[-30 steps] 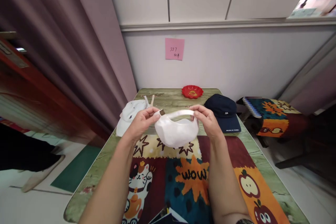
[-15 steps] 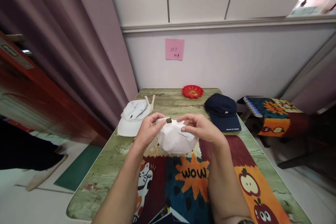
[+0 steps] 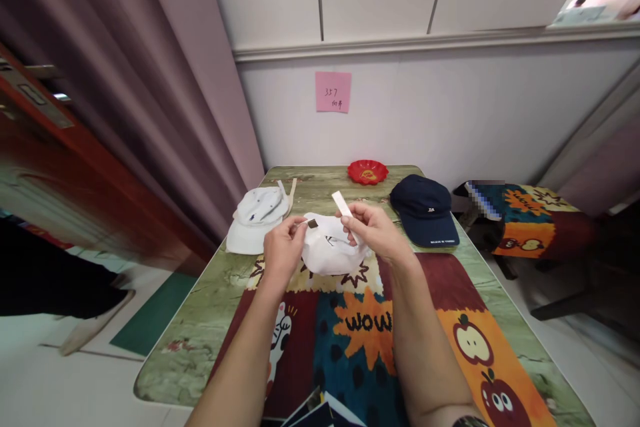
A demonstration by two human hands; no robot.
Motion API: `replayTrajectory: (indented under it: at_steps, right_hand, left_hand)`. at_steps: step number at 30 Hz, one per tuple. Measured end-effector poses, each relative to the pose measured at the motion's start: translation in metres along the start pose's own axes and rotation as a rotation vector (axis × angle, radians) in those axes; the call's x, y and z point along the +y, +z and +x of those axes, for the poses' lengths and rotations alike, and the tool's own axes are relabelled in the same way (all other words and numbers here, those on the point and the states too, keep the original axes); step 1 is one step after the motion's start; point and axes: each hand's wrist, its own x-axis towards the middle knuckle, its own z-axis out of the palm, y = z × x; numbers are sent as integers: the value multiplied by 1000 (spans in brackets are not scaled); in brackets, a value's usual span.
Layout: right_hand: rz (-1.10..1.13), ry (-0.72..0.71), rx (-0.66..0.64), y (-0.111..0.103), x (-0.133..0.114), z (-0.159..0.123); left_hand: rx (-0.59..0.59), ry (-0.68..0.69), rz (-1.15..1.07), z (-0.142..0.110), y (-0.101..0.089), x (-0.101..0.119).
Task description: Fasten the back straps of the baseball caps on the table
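At the left edge of the scene, a person's dark-clad leg (image 3: 55, 273) shows beside the table (image 3: 180, 353), with a green mat (image 3: 150, 313) on the floor between them. On the table's far left lies a pale cap (image 3: 257, 213), brim toward the near side, its two loose straps pointing up at the back.

Just right of it, the left hand (image 3: 287, 240) has thumb and forefinger closed on the edge of the held cap (image 3: 333, 257), beside a dark metal clasp (image 3: 313, 223). That white cap is above the middle of the patterned cloth (image 3: 345, 347), opening upward. Booklets (image 3: 323, 412) lie at the near edge; a pink note (image 3: 333, 92) is on the wall.

The right hand (image 3: 370, 227) pinches a white strap (image 3: 341, 203) between thumb and fingers, its free end sticking up. Beyond is a red scalloped dish (image 3: 367, 172). Farther right sit a navy cap (image 3: 424, 210) and, off the table, a cloth-covered stool (image 3: 530, 220).
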Motion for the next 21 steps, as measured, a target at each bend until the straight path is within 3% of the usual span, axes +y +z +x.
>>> replayTrajectory:
  at_steps: [4,10,16,21]
  right_hand:
    - [-105,-12,-38,11,20,10]
    - [-438,-22,30,32,54,27]
    - [-376,-10,23,30,58,28]
    - [-330,-9,-2,27,56,26]
  left_hand:
    - [-53,-115,-240,2,8,-18]
    - [-94,-142,-348,2,12,-26]
    - [-121,-283,-634,-5,14,-12]
    - [-16,-303,-668,-7,20,-9]
